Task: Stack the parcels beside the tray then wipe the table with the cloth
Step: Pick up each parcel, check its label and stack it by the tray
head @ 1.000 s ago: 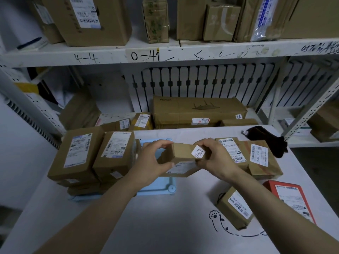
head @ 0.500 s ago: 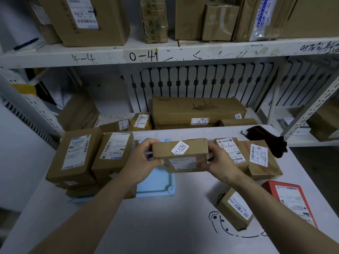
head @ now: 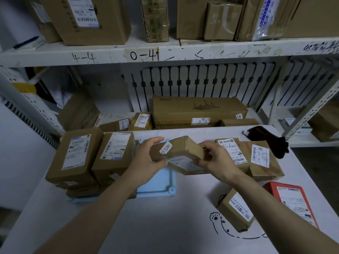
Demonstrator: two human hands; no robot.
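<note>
Both hands, left hand (head: pixel 146 162) and right hand (head: pixel 216 160), grasp a tilted parcel (head: pixel 180 152) by its ends above the blue tray (head: pixel 161 187), with stacked parcels (head: pixel 95 158) close on the left.

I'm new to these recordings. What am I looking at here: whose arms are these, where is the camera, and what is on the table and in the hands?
There is no machine. A person works bare-handed, and one camera on their head looks forward and down, so both arms reach in from the bottom of the picture. The left hand and right hand grip one brown parcel, tilted, above a light blue tray on the white table. At the tray's left stand stacked parcels. To the right lie more parcels, with a small parcel and a red parcel nearer the person. A dark cloth lies at the far right corner. The shelves behind hold other boxes.
</note>
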